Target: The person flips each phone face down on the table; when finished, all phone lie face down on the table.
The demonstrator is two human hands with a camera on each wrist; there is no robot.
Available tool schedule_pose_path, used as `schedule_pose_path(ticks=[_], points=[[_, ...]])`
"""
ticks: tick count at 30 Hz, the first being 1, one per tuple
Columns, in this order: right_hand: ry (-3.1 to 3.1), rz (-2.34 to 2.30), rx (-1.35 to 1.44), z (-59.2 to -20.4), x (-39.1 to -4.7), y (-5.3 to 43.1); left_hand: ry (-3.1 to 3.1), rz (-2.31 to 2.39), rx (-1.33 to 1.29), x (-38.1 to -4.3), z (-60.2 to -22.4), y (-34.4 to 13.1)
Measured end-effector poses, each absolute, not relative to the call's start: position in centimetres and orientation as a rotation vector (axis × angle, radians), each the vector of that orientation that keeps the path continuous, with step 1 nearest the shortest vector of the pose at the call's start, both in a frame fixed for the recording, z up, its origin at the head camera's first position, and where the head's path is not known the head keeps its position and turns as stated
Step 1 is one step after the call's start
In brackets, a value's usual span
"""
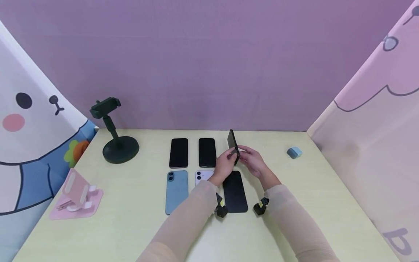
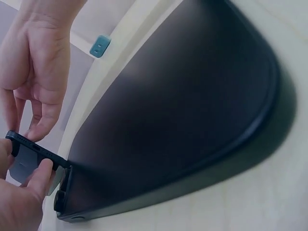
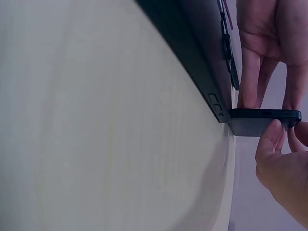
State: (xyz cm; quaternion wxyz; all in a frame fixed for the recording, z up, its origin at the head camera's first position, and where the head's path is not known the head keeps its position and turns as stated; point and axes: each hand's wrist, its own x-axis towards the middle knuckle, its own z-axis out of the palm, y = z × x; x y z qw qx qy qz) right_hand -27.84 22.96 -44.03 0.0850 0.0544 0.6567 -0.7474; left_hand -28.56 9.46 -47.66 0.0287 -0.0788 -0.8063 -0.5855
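Note:
Both hands hold a dark smartphone on edge near the back of the table, at the right end of the rear row of phones. My left hand pinches it from the left, and my right hand grips its right side. In the left wrist view, the left thumb and fingers lie on its face. The right wrist view gives the held phone's end edge, with the right fingers against it. Just in front lies a black phone. A lilac phone is partly hidden by the left arm.
Two dark phones lie side by side in the rear row, and a blue phone is in front. A black stand and a pink phone holder occupy the left side. One small blue block sits at the right.

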Motion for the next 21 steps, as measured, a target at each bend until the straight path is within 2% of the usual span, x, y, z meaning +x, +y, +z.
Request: schedule_pose_path(ticks=[10, 21], points=[[1.977, -2.231, 0.113, -44.4, -27.8, 22.7, -2.440, -1.905, -0.211, -28.6, -47.6, 9.2], [2.320, -1.813, 0.205, -45.1, -28.2, 21.9, -2.376, -2.004, -0.168, -28.8, -47.2, 8.2]])
